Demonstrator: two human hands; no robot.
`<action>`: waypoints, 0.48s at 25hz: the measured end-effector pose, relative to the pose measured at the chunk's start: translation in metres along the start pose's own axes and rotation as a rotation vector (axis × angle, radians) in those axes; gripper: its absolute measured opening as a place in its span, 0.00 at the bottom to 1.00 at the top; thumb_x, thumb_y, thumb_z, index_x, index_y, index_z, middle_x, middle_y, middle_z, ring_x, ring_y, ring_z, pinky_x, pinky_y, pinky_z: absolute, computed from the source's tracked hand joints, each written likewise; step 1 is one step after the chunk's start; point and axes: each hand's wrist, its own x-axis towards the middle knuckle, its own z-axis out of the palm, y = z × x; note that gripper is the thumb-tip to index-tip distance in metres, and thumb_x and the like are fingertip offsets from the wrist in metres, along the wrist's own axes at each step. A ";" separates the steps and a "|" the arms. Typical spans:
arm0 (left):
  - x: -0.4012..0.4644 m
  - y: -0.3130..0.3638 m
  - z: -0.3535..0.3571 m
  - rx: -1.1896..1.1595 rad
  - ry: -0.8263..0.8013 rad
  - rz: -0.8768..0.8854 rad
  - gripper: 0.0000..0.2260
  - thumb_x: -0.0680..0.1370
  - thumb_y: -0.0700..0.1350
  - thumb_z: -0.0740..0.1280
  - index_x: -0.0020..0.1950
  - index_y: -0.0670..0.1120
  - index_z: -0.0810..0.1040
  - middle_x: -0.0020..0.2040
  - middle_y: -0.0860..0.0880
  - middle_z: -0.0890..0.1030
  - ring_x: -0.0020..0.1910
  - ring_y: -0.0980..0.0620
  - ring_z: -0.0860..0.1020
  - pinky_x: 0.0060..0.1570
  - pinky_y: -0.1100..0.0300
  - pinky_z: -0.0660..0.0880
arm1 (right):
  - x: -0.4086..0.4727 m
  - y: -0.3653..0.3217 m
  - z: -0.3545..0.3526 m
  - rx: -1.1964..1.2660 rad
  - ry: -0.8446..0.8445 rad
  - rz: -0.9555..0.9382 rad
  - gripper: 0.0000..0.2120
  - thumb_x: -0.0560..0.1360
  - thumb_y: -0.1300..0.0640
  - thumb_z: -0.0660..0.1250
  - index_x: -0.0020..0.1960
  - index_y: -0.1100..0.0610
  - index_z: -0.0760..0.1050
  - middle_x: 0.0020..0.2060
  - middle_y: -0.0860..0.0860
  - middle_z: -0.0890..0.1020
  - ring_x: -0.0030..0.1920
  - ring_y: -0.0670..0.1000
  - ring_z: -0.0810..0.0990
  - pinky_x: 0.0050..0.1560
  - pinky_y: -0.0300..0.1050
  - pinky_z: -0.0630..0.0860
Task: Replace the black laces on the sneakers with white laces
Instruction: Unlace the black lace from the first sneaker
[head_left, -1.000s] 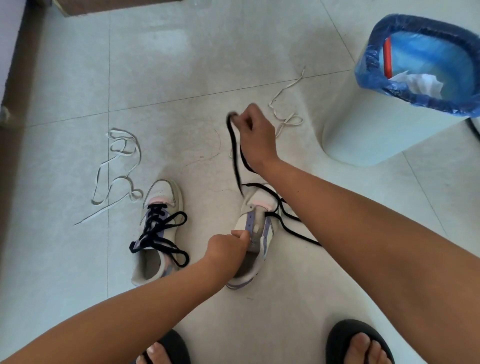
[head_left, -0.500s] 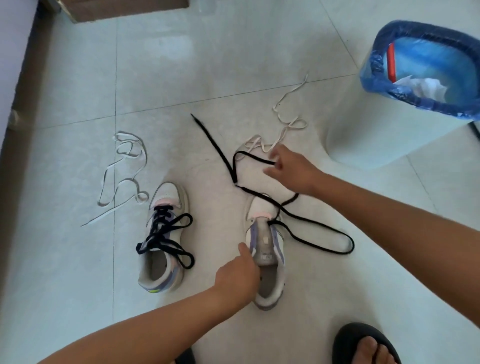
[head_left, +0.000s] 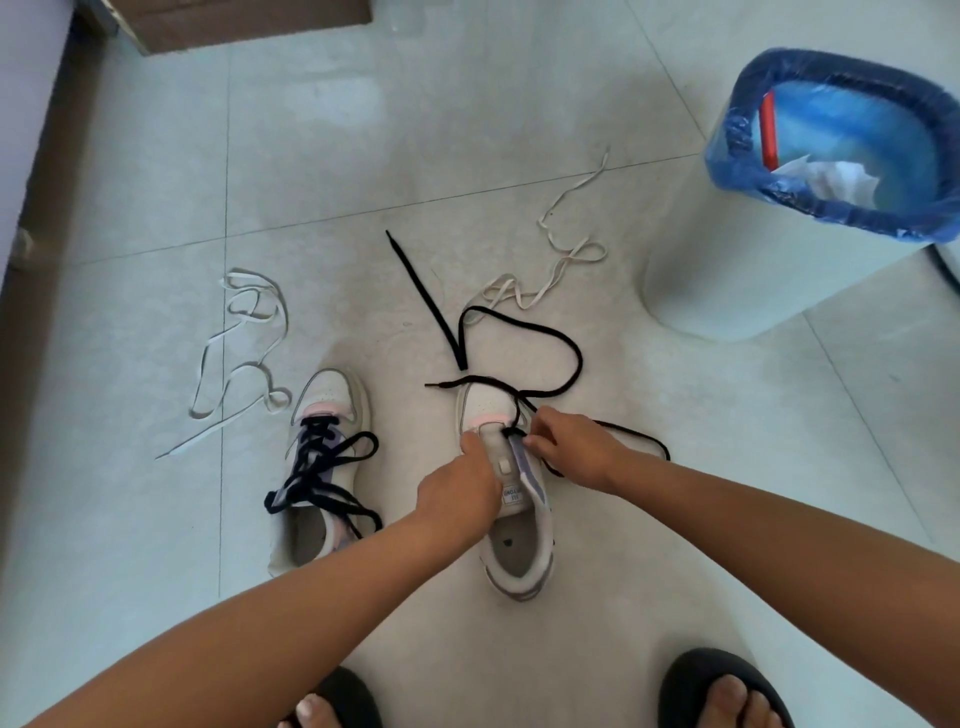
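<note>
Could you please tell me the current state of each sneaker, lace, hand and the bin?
Left sneaker: black-laced.
Right sneaker: nearly unlaced.
Black lace: mostly pulled out, on floor.
White laces: loose, unused.
Left hand: holds right sneaker.
Right hand: pinches black lace.
Bin: upright, lined.

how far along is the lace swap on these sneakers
Done: the right sneaker has its black lace mostly pulled out onto the floor. In hand: the right hand pinches the lace near the toe eyelets while the left hand steadies the shoe. Left: the left sneaker is fully black-laced, and both white laces lie unused.
</note>
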 end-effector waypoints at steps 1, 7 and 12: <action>-0.001 0.000 0.002 0.045 0.002 -0.008 0.18 0.79 0.38 0.56 0.68 0.36 0.58 0.49 0.43 0.80 0.45 0.44 0.80 0.35 0.58 0.67 | 0.000 -0.002 -0.001 -0.110 -0.034 -0.039 0.08 0.80 0.54 0.57 0.50 0.58 0.71 0.46 0.55 0.78 0.45 0.55 0.75 0.42 0.47 0.68; 0.000 0.011 0.002 0.112 -0.063 -0.088 0.21 0.79 0.38 0.57 0.69 0.34 0.54 0.54 0.42 0.80 0.49 0.45 0.81 0.39 0.58 0.69 | -0.022 -0.024 -0.007 0.355 -0.062 -0.020 0.11 0.73 0.61 0.62 0.32 0.56 0.69 0.26 0.49 0.73 0.28 0.48 0.69 0.29 0.40 0.64; -0.003 0.013 -0.006 0.155 -0.086 -0.047 0.19 0.79 0.40 0.58 0.66 0.33 0.57 0.50 0.44 0.79 0.49 0.47 0.82 0.39 0.60 0.69 | -0.035 -0.046 -0.009 0.808 -0.197 0.153 0.19 0.74 0.62 0.61 0.24 0.52 0.67 0.22 0.50 0.73 0.21 0.45 0.66 0.24 0.36 0.63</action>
